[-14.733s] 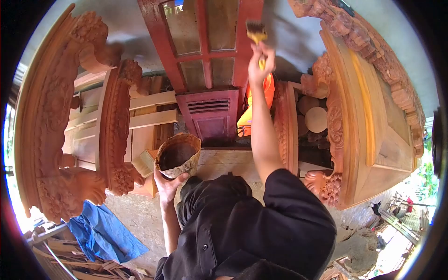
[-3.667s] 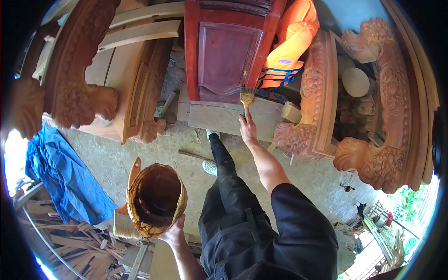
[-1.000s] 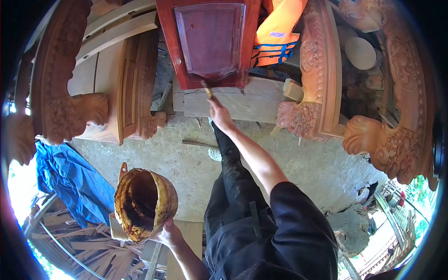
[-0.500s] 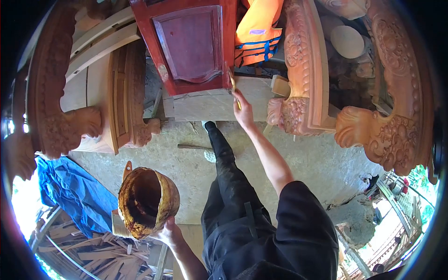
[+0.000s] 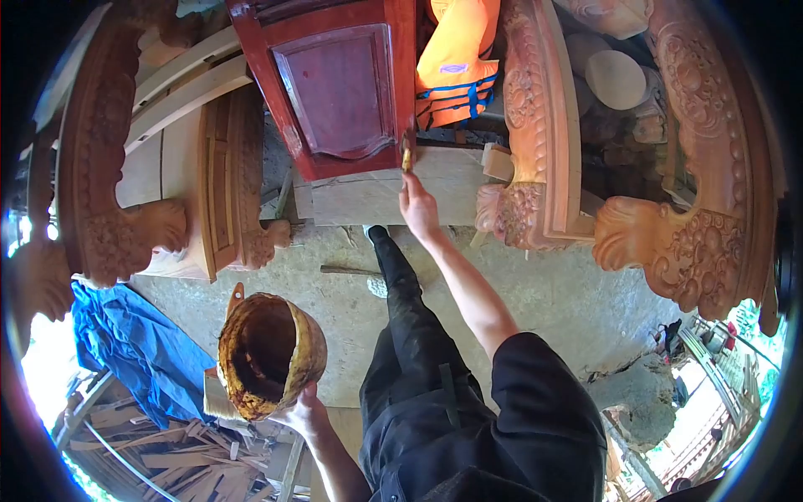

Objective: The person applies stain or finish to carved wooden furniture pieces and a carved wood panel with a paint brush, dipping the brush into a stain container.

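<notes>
My right hand (image 5: 420, 209) is closed on the handle of a small paintbrush (image 5: 406, 157). The brush's tip is at the lower right edge of a dark red panelled door (image 5: 335, 92), whose surface looks glossy. Low on the left, my left hand (image 5: 303, 412) grips a stained, crusted paint pot (image 5: 310, 351) from its underside and side. The pot is tilted, and its inside is dark brown. A second, wider brush (image 5: 219, 397) with an orange handle sits behind the pot; what holds it there is hidden.
An orange life vest (image 5: 456, 75) lies right of the door. Carved wooden furniture frames (image 5: 527, 125) stand on both sides. A pale board (image 5: 452, 180) is beneath the door. A stick (image 5: 347, 270) lies on the concrete floor, with a blue tarp (image 5: 138, 347) and wood scraps (image 5: 184, 460) at left.
My right hand and its brush have shifted slightly left and down, along the door's right edge towards its lower corner. The left hand still holds the pot, nearly unmoved.
</notes>
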### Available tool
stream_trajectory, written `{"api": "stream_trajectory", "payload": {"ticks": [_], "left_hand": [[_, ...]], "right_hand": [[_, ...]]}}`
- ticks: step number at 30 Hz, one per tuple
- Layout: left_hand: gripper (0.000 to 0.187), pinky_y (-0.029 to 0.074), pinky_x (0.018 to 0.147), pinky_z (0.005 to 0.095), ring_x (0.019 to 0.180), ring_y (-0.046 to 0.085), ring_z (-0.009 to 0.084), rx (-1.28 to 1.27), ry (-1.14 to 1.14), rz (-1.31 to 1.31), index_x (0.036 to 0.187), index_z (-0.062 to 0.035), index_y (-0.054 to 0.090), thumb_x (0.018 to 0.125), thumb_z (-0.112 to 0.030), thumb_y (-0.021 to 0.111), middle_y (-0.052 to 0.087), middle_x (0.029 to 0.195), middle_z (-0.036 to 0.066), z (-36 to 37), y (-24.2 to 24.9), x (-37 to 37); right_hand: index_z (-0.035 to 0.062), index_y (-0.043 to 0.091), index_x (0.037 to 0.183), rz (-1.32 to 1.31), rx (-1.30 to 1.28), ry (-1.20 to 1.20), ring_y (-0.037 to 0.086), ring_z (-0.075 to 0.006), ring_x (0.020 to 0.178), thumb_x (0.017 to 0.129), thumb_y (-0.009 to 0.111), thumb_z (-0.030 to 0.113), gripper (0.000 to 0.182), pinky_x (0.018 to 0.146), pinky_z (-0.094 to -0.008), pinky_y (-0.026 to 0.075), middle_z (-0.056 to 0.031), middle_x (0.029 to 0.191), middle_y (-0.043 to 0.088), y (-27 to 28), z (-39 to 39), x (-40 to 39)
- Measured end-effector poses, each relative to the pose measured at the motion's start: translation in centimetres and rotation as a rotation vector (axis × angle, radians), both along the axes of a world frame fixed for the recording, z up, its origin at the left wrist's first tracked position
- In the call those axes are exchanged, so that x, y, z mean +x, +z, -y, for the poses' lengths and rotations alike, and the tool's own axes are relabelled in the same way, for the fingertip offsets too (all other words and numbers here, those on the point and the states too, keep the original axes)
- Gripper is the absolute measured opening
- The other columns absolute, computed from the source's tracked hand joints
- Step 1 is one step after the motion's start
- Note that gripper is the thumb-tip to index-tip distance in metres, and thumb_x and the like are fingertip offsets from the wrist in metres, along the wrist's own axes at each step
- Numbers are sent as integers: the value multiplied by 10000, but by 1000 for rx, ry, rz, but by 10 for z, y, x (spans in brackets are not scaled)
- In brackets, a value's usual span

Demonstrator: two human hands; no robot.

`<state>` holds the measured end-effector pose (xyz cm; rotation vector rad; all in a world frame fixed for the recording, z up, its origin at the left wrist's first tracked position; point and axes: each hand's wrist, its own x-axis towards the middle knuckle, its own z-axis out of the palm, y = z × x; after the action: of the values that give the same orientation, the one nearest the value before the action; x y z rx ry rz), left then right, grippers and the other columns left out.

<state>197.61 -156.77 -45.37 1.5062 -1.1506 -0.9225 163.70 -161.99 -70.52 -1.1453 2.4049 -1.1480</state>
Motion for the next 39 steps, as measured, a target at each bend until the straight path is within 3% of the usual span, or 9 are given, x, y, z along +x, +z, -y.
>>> {"api": "stream_trajectory", "payload": {"ticks": [2, 5, 8, 15, 20, 24, 27, 35, 39], "left_hand": [[1090, 330, 1143, 488, 1352, 385, 313, -61, -25, -93, 1491, -67, 226, 646, -234, 894, 364, 1487, 148, 4, 5, -10], [1071, 328, 1145, 492, 1348, 393, 314, 17, -28, -117, 1491, -78, 238, 649, -192, 891, 362, 1490, 134, 4, 16, -12], [1189, 331, 1141, 444, 1338, 374, 270, 32, -85, -15, 1517, -45, 169, 649, -318, 934, 312, 1502, 138, -4, 12, -2], [1064, 371, 1122, 462, 1299, 452, 280, -59, -23, -158, 1484, -69, 270, 653, -231, 914, 412, 1440, 127, 28, 39, -26], [1072, 388, 1111, 453, 1296, 455, 277, -46, -3, -137, 1485, -63, 268, 648, -213, 919, 403, 1451, 125, 57, 45, -31], [1095, 379, 1118, 454, 1310, 437, 278, -42, 0, -108, 1495, -71, 245, 649, -213, 925, 379, 1473, 126, 81, 51, -40], [1119, 369, 1125, 458, 1321, 421, 280, -35, 19, -82, 1502, -75, 227, 647, -244, 930, 364, 1483, 124, 104, 51, -45], [1134, 366, 1126, 458, 1318, 424, 279, -30, 18, -108, 1501, -74, 228, 638, -284, 933, 365, 1484, 127, 121, 48, -43], [1109, 390, 1106, 453, 1294, 453, 274, -21, 36, -100, 1484, -50, 261, 632, -275, 935, 400, 1459, 126, 115, 48, -40]], "right_hand": [[59, 573, 1202, -78, 216, -22, 685, -387, 777, 904, 587, 128, 306, 691, -460, 566, -194, 928, 695, -29, 4, 15], [64, 570, 1217, -32, 344, -18, 690, -379, 789, 905, 586, 145, 323, 676, -463, 565, -201, 939, 695, -42, 7, 25], [53, 539, 1321, -14, 78, -15, 683, -397, 834, 910, 569, 90, 414, 734, -474, 567, -236, 1061, 666, 33, 36, 19], [-7, 456, 1400, -502, -326, 93, 649, -396, 1058, 917, 547, 7, 491, 821, -412, 585, -240, 1396, 516, 138, 140, -74], [-44, 449, 1391, -691, -60, 270, 674, -407, 973, 877, 587, 0, 534, 743, -403, 597, -286, 1418, 465, 97, 118, -62], [-60, 483, 1351, -413, 263, 437, 675, -355, 977, 795, 573, -43, 564, 716, -374, 605, -277, 1393, 485, 36, 45, -32], [-68, 500, 1306, -347, 556, 706, 695, -373, 918, 860, 515, -1, 451, 689, -389, 613, -300, 1320, 538, -3, 21, -33], [-9, 599, 1174, -249, 384, 491, 678, -334, 568, 903, 537, 28, 281, 476, -434, 544, -186, 812, 690, 155, 126, -80], [-33, 546, 1305, -591, -36, 384, 637, -331, 1142, 836, 538, -97, 474, 929, -380, 567, -232, 1363, 546, 193, 148, -91]]}}
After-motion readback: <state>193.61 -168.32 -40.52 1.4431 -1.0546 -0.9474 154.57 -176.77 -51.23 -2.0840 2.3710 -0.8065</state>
